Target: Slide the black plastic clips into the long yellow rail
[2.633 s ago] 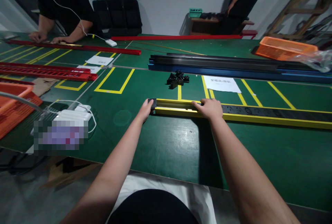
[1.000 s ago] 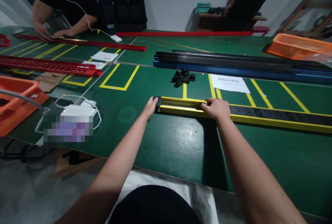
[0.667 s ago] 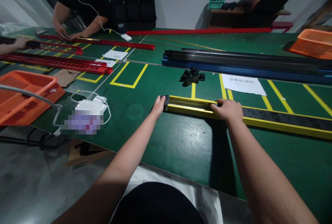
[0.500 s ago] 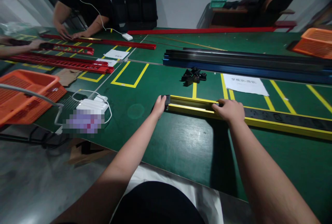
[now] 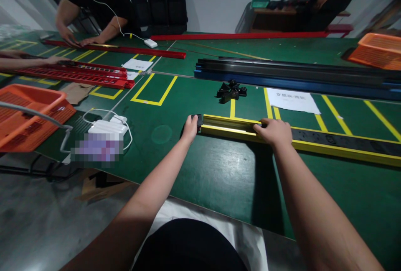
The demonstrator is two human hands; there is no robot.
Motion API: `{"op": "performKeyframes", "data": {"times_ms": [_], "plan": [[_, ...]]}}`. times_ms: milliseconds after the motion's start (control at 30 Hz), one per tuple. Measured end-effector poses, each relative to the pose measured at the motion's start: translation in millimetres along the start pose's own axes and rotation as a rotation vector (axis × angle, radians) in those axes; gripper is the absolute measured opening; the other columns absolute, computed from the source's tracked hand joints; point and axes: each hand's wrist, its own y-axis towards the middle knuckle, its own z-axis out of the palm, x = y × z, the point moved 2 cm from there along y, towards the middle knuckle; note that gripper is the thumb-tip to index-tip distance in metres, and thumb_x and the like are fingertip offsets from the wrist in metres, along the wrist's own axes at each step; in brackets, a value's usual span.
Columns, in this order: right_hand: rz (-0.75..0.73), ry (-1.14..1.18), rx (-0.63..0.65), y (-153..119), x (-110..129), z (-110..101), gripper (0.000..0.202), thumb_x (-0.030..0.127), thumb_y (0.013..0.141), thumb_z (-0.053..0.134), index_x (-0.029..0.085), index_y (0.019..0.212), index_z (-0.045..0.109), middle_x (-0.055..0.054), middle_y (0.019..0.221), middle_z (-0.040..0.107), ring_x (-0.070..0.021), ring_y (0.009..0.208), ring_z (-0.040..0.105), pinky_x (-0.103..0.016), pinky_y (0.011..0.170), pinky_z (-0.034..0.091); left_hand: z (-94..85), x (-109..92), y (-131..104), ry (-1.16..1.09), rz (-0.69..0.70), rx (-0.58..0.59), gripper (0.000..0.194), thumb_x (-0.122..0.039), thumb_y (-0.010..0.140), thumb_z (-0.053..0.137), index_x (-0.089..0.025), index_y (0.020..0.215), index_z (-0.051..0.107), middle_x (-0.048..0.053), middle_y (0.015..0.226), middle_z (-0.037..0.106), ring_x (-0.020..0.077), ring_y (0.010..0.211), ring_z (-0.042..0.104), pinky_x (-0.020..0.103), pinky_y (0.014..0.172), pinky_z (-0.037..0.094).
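Note:
A long yellow channel rail (image 5: 344, 155) lies across the green table, with black modules (image 5: 316, 137) seated in its right part. At the rail's left end, my left hand (image 5: 190, 129) is closed on a small black block (image 5: 199, 123). My right hand (image 5: 275, 132) wraps over the rail farther right, fingers curled at the left end of the black modules. Between my hands the channel shows a bare metallic floor. A pile of small black parts (image 5: 231, 92) lies just behind the rail.
Blue and black rails (image 5: 282, 76) lie behind, beside a paper sheet (image 5: 293, 100). An orange basket (image 5: 28, 114) and a white power strip (image 5: 108, 128) are at left. Red rails (image 5: 103, 79) lie near other people's hands. Another orange basket (image 5: 379, 51) stands at back right.
The view has shifted slightly, moving the scene a little left. My hands keep the same places on the rail. At far left, another person's hands and a red rail piece have moved right.

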Motion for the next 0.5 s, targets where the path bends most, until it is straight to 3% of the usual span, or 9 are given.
{"op": "performKeyframes", "data": {"times_ms": [100,300,500], "plan": [[-0.002,0.0,0.0,0.3,0.0,0.3,0.052,0.055,0.076,0.039,0.022,0.104,0.068,-0.014,0.092,0.065,-0.0301,0.088,0.056,-0.037,0.074,0.037,-0.5,-0.3,1.1,-0.018,-0.016,0.047,0.03,-0.044,0.085,0.043,-0.017,0.089,0.053,0.005,0.081,0.06,0.0132,0.07,0.056,0.025,0.064,0.044],[0.007,0.008,-0.002,0.8,-0.1,-0.4,0.053,0.057,0.076,0.039,0.022,0.106,0.067,-0.014,0.092,0.066,-0.0295,0.089,0.056,-0.037,0.074,0.037,-4.0,-1.8,7.1,-0.071,-0.087,0.254,0.032,-0.047,0.083,0.046,-0.016,0.091,0.051,0.003,0.074,0.058,0.01,0.056,0.052,0.022,0.052,0.041],[-0.033,0.031,0.064,3.8,-0.4,-2.1,0.067,0.073,0.073,0.032,0.025,0.101,0.068,-0.012,0.09,0.066,-0.03,0.089,0.057,-0.04,0.078,0.036,-8.1,-2.1,10.4,-0.052,-0.055,0.322,0.029,-0.044,0.084,0.046,-0.016,0.089,0.05,0.003,0.076,0.058,0.0098,0.059,0.053,0.02,0.052,0.04]]}}
